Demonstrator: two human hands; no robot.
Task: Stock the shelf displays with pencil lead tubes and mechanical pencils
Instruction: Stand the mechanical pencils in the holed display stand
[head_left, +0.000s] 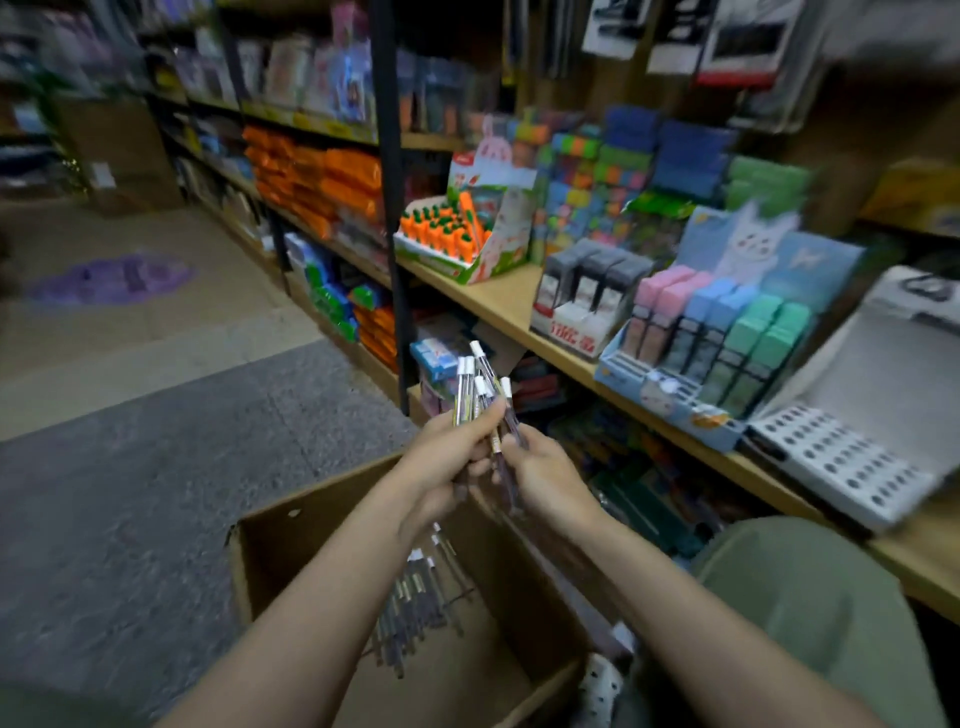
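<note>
Below the hands, an open cardboard box (291, 571) sits on the grey floor (156, 493), with loose mechanical pencils (415, 597) lying along its bottom. Above the box, both hands meet around one bundle of pencils (480, 387) — white caps up, tips down. The left hand (452, 462) has its fingers curled round the bundle from the left, thumb across the front. The right hand (550, 480) pinches the lower barrels from the right, fingers bent close.

Beyond, to the right, a wooden shelf (498, 301) carries the displays. Nearest is a white perforated stand (841, 462), its rows of holes unfilled. Just beside it stands a blue tiered display (691, 410) with pink, blue and green boxes (727, 332) in rows. Farther along — a white carton of grey-capped packs (587, 286), then a green carton of carrot-shaped items (441, 228). Farthest back, stacked orange packets (322, 182) fill a shelf; everything past that is too blurred to tell.
</note>
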